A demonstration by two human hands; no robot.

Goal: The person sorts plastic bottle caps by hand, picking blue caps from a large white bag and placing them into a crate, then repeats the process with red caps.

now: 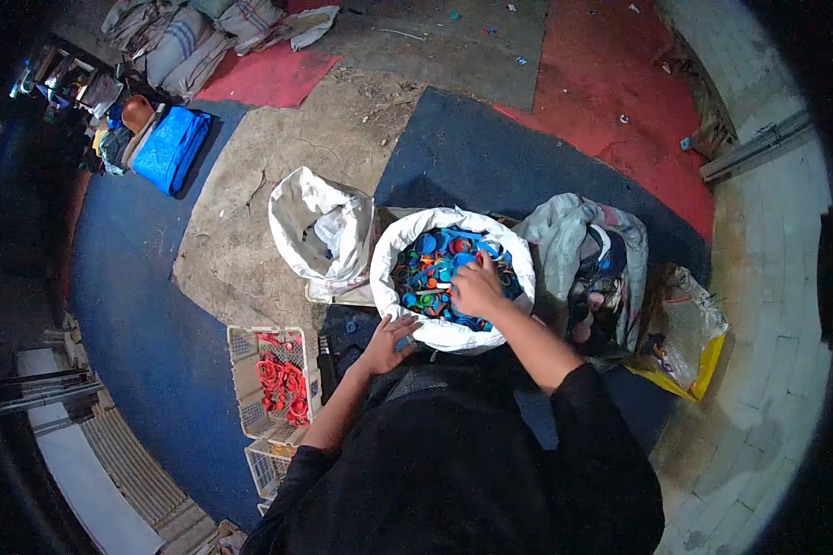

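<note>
A white woven sack with a rolled rim stands in front of me, filled with small plastic caps and rings, mostly blue, with some red, orange and green. My right hand is inside the opening, over the pieces. Its fingers are curled down among them near a blue piece, and what they hold, if anything, is hidden. My left hand rests at the near left rim, fingers spread, holding nothing.
To the left stands another white sack, with a crate of red plastic parts nearer me. At right are a greyish sack of mixed items and a yellow bag by the wall. A blue folded bundle lies farther off.
</note>
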